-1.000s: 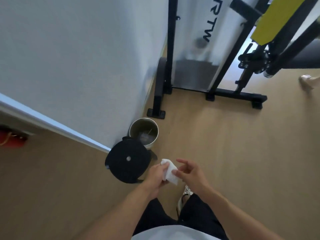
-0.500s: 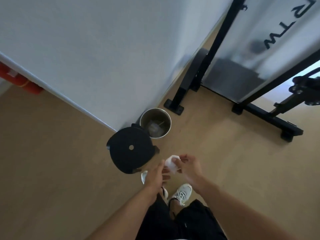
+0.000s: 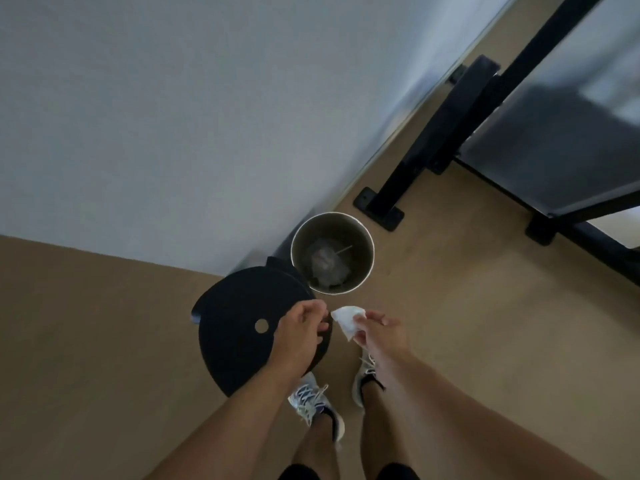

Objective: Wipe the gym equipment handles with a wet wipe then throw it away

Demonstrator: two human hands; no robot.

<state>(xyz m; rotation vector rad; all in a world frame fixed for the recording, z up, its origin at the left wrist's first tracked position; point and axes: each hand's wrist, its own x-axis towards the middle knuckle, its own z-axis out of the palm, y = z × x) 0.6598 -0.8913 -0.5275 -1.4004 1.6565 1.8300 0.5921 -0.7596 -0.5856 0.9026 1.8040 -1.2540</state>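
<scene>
Stage: disposal, wiping looks done | right hand pinches crumpled wet wipe at frame centre — just below open bin | left hand loosely curled, empty | left: drop it

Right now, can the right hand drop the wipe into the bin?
Probably yes. The right hand holds the wipe just short of the open bin, whose lid is swung aside, so nothing blocks it.
</scene>
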